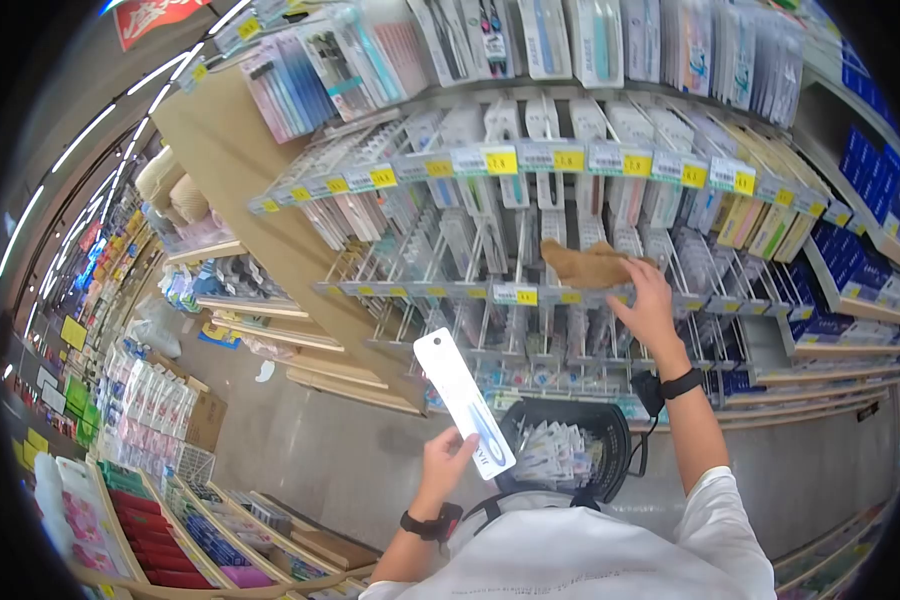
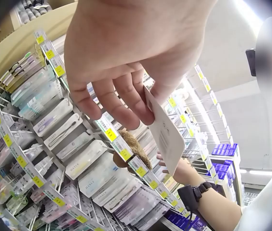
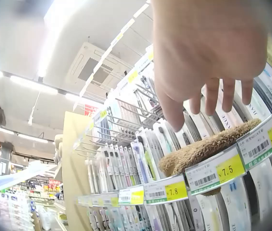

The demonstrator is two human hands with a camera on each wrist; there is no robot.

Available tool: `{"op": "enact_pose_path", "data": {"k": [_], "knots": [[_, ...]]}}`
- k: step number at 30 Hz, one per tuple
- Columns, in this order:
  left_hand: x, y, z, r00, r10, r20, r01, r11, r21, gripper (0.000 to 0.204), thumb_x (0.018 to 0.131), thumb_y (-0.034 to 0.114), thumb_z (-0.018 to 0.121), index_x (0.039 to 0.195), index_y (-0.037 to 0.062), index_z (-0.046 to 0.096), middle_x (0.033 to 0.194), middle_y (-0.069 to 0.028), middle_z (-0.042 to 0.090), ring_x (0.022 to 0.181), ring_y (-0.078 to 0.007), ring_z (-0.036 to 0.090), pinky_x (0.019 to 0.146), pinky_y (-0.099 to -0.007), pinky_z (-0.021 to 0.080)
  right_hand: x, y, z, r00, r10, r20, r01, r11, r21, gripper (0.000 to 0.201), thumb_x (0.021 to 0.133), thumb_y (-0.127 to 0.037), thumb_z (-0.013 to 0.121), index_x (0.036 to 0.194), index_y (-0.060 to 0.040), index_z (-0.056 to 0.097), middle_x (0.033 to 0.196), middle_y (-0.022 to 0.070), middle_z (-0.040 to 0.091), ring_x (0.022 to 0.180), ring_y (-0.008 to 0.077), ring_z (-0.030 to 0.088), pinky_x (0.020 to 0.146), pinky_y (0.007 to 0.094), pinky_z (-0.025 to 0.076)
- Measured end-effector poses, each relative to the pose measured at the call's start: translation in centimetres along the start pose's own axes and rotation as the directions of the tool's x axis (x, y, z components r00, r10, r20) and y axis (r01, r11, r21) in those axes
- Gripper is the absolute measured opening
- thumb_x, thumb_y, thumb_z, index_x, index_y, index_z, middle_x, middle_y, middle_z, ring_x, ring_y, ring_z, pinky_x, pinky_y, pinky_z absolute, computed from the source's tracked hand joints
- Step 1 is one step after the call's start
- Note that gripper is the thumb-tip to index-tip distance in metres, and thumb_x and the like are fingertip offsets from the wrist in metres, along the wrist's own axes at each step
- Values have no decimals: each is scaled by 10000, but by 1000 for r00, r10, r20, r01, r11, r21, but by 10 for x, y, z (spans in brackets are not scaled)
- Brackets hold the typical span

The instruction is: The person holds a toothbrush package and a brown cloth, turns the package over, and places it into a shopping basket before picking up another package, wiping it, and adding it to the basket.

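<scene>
My left hand (image 1: 443, 468) pinches the lower end of a white hang-card pack (image 1: 460, 395) with a blue print, tilted in front of me. In the left wrist view, thumb and fingertips press on both sides of the card (image 2: 166, 137). A fuzzy brown cloth (image 1: 582, 266) lies along a shelf's price-tag rail, in front of hanging packs. My right hand (image 1: 652, 308) reaches to the cloth's right end in the head view. From the right wrist, that hand (image 3: 210, 57) shows extended fingers just above the cloth (image 3: 208, 149), holding nothing.
Tiers of hanging toothbrush packs (image 1: 600, 40) fill the rack ahead, fronted by price tags (image 3: 222, 171). A black basket (image 1: 615, 425) with several white packs (image 1: 555, 455) stands below my hands. Blue boxes (image 1: 865, 175) line shelves at right; a wooden end panel (image 1: 240, 150) borders the rack.
</scene>
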State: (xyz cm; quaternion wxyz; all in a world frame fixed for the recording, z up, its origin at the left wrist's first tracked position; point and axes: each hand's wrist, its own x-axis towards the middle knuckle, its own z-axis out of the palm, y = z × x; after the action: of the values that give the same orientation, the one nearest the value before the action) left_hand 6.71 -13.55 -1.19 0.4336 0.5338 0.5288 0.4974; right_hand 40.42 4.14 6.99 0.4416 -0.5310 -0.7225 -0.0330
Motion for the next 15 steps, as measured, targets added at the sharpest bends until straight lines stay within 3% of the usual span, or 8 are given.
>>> {"op": "enact_pose_path", "data": {"k": [2, 7, 11, 15], "knots": [[6, 0, -4, 999, 10, -40, -12, 999, -40, 205, 853, 125, 638, 982, -35, 651, 830, -37, 667, 742, -60, 567, 690, -229, 458, 11, 9, 13, 999, -14, 33, 18, 992, -129, 632, 677, -233, 727, 1244, -70, 502, 1219, 121, 516, 1176, 314, 417, 978, 450, 301], [17, 2, -17, 996, 21, -82, -21, 1000, -7, 248, 852, 158, 651, 1010, -33, 649, 849, -37, 671, 768, -67, 577, 705, -236, 461, 21, 27, 38, 996, -56, 67, 64, 989, -132, 611, 672, -286, 733, 1216, -92, 531, 1187, 132, 542, 1143, 305, 452, 984, 447, 277], [24, 4, -18, 997, 16, -81, -17, 1000, -21, 282, 853, 182, 656, 1047, -22, 643, 880, -39, 674, 787, -71, 576, 723, -244, 461, 27, 41, 45, 973, 63, 224, -54, 998, -46, 442, 706, -274, 708, 1087, -88, 582, 1060, 124, 581, 1034, 321, 527, 909, 440, 331], [28, -6, -19, 1000, -2, -31, 1, 1000, -16, 295, 854, 203, 656, 1061, -8, 644, 882, -28, 674, 785, -74, 576, 719, -244, 462, 34, 38, 39, 986, 61, 153, -55, 997, -45, 343, 749, -203, 673, 1043, -56, 576, 981, 138, 580, 942, 341, 555, 792, 424, 404]]}}
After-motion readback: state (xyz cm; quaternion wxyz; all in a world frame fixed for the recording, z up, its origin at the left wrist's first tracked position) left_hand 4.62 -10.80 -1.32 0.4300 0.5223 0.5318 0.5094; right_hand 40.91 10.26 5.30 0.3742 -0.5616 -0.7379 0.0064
